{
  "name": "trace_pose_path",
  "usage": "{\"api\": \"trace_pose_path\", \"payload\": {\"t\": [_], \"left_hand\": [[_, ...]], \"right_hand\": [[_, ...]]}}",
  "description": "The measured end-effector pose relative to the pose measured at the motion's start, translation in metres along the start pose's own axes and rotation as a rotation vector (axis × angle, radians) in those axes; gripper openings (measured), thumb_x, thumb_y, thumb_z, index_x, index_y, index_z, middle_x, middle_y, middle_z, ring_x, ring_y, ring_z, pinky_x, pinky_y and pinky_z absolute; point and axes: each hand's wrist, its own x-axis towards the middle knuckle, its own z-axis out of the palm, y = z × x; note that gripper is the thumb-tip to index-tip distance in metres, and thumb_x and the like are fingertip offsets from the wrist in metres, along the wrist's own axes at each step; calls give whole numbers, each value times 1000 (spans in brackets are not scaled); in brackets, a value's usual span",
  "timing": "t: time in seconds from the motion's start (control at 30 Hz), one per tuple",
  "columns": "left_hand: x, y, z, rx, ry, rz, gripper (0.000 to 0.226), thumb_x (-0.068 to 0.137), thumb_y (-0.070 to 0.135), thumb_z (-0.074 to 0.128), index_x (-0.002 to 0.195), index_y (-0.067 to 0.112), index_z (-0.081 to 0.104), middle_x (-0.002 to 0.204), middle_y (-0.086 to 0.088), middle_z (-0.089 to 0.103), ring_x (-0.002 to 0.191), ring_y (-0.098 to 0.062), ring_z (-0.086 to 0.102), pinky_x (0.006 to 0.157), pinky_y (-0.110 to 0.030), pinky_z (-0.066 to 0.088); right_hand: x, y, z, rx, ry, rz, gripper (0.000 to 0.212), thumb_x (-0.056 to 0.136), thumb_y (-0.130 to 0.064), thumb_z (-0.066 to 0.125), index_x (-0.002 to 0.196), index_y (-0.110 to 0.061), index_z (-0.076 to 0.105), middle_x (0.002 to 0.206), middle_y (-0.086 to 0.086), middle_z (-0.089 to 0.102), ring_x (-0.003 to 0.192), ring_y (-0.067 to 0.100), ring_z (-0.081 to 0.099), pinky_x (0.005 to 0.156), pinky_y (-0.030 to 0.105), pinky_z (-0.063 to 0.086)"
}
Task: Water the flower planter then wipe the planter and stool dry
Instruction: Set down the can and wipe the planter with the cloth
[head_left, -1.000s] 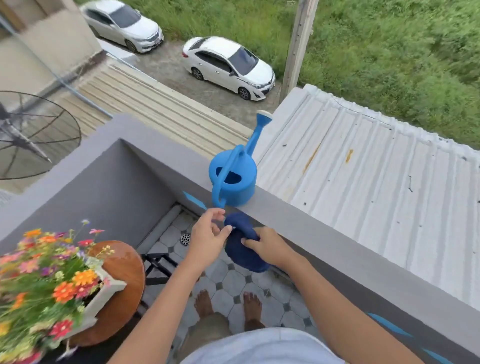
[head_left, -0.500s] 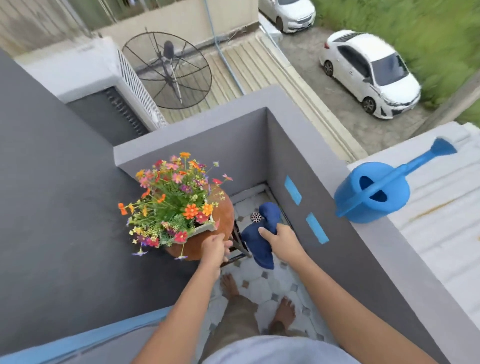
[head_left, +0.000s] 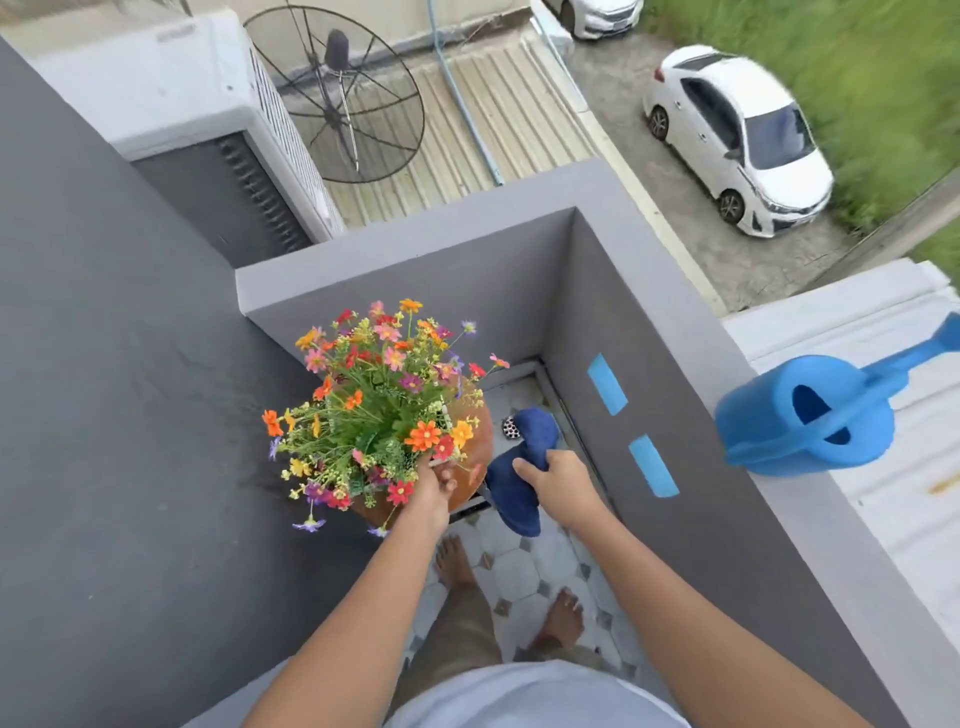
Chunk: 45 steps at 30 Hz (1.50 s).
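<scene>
A planter full of orange, pink and red flowers (head_left: 382, 410) stands on a round brown wooden stool (head_left: 475, 441) in the balcony corner. The flowers hide most of the planter. My left hand (head_left: 434, 486) reaches in under the blooms at the planter's near edge; I cannot tell if its fingers grip the planter. Just right of the stool, my right hand (head_left: 558, 483) holds a dark blue cloth (head_left: 522, 467) that hangs down. A blue watering can (head_left: 810, 415) sits on top of the grey balcony wall (head_left: 691, 332) at the right.
The balcony is narrow, with a tiled floor (head_left: 519, 571), a floor drain (head_left: 510, 427) and my bare feet below. Dark grey wall closes the left. Blue tape strips (head_left: 605, 384) mark the right wall. Beyond are an air-conditioner unit (head_left: 208, 119), a satellite dish and a parked car.
My view has swung from the watering can on the wall to the planter. Both hands came down from the ledge; the right carries the cloth beside the stool, the left has reached the planter.
</scene>
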Motion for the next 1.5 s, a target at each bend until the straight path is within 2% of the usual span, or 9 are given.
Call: {"api": "trace_pose_path", "payload": {"t": [0.1, 0.27, 0.6, 0.83, 1.03, 1.13, 1.2, 1.27, 1.5], "left_hand": [[3, 11, 0, -83, -5, -43, 34, 107, 21, 26, 75, 19, 40, 38, 2, 45, 54, -10, 27, 63, -17, 30], [12, 62, -7, -29, 49, 71, 25, 96, 8, 42, 74, 6, 53, 66, -13, 58, 29, -5, 39, 38, -20, 30], [-40, 113, -7, 35, -181, 144, 20, 91, 2, 43, 76, 7, 55, 56, -8, 55, 32, -7, 37, 33, -19, 26], [-141, 135, 62, 112, -322, 329, 26, 100, 5, 33, 80, 7, 49, 63, -11, 54, 32, -7, 38, 34, -18, 27], [-138, 156, 57, 184, -397, 273, 26, 104, 9, 31, 87, 4, 49, 50, -8, 61, 33, -4, 45, 31, -16, 35], [-144, 154, 62, 160, -410, 293, 21, 105, 12, 35, 93, 6, 50, 48, -8, 61, 33, -4, 48, 32, -16, 40], [-151, 148, 70, 128, -411, 299, 15, 103, 8, 38, 95, 7, 51, 47, -7, 61, 32, -3, 48, 32, -15, 40], [-156, 143, 77, 130, -371, 316, 17, 102, 6, 36, 93, 4, 51, 47, -6, 59, 32, -3, 46, 31, -15, 37], [-163, 139, 84, 180, -361, 375, 22, 105, 10, 27, 100, 6, 48, 52, -7, 58, 34, -5, 40, 31, -17, 30]], "right_hand": [[10, -16, 11, -30, -7, 28, 48, 98, -28, 59, 61, -12, 34, 60, 5, 38, 59, 22, 41, 50, 31, 28], [24, -37, 23, -46, -5, -6, 44, 98, -26, 56, 63, -11, 35, 59, 6, 39, 58, 23, 42, 55, 32, 32], [-32, -110, 34, 287, -43, -348, 30, 108, -28, 40, 78, -26, 44, 82, -13, 39, 72, -7, 45, 70, 12, 35], [0, -133, -72, 394, 379, -571, 37, 105, -24, 48, 69, -24, 37, 80, -4, 36, 70, 4, 39, 68, 23, 30], [48, -144, -117, 523, 515, -463, 28, 103, -27, 52, 127, -16, 61, 97, 8, 53, 86, 15, 53, 76, 28, 37], [37, -130, -116, 535, 472, -452, 15, 102, -21, 54, 107, -13, 65, 94, 8, 53, 89, 26, 56, 75, 31, 36], [11, -131, -106, 554, 479, -499, 11, 101, -19, 56, 92, -16, 62, 86, 0, 48, 80, 12, 53, 72, 28, 34], [-12, -134, -95, 576, 506, -585, 7, 99, -18, 60, 95, -16, 64, 85, -5, 48, 79, 1, 50, 72, 22, 36], [-6, -157, -127, 589, 546, -636, 12, 101, -21, 57, 91, -16, 64, 84, 1, 47, 78, 17, 48, 70, 16, 36]]}}
